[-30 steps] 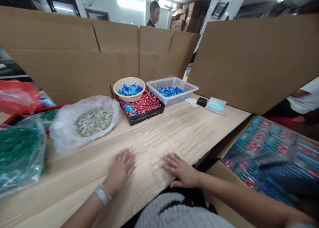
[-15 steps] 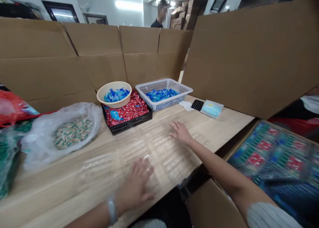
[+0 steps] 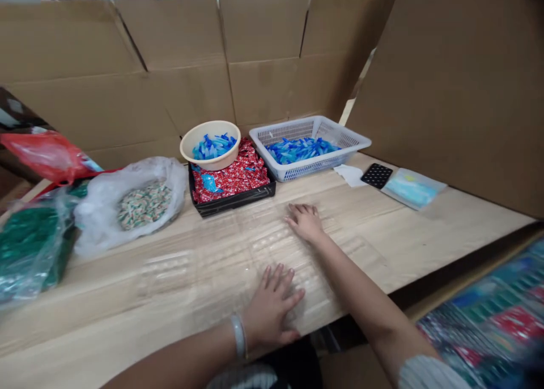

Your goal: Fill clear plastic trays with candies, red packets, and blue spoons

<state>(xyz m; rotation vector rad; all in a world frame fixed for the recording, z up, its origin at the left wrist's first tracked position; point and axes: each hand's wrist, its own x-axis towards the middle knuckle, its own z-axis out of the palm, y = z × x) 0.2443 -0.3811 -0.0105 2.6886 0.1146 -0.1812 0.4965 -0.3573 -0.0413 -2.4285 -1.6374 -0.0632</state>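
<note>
Several clear plastic trays [image 3: 170, 270] with moulded ridges lie spread over the wooden table, hard to tell apart from the wood. My left hand [image 3: 272, 308] rests palm down with fingers spread on the trays near the front edge. Farther out, my right hand [image 3: 306, 223] lies flat on the trays too, its fingers slightly apart. Neither hand grips anything. Beyond them stands a black box [image 3: 238, 199] filled with small red packets [image 3: 233, 182]. A cream bowl [image 3: 185, 149] of blue pieces [image 3: 215, 146] sits on those packets.
A white basket [image 3: 310, 167] holds more blue pieces. To the left are a plastic bag [image 3: 100, 216] of small green-and-white pieces and a green bag [image 3: 28, 242]. A blue packet [image 3: 412, 188] lies right. Cardboard walls [image 3: 182, 32] border the table; packed goods [image 3: 497, 315] fill a box lower right.
The view has tilted down and turned left. My left hand has moved right, closer to my right hand, which stays flat on the trays.
</note>
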